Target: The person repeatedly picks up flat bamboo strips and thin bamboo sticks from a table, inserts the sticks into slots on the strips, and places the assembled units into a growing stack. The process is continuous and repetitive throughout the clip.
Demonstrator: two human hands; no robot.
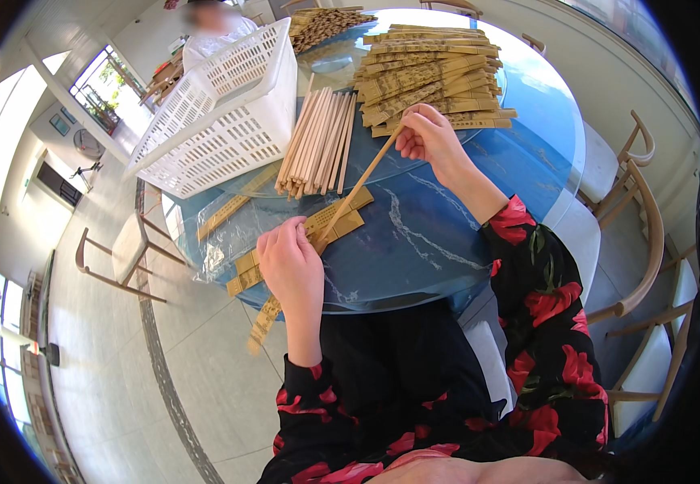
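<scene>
My right hand [430,143] pinches the upper end of a long slim tan chopstick [363,177], which slants down toward my left hand. My left hand [292,262] is closed at the table's near edge, around a gold printed paper sleeve [264,324] whose blurred end sticks out below it. The chopstick's lower end meets gold paper beside my left fingers; whether it is inside the sleeve, I cannot tell. More flat gold paper sleeves [348,221] lie under and beside this hand. Just beyond is a bundle of pale wooden chopsticks [317,145].
On the round blue marbled table [438,234] stand a white slotted plastic basket [221,133] and a large pile of gold sleeves [430,77]. A brown stick pile [325,26] lies farther back. Clear plastic film is at left. Chairs surround the table; a person [214,36] is beyond the basket.
</scene>
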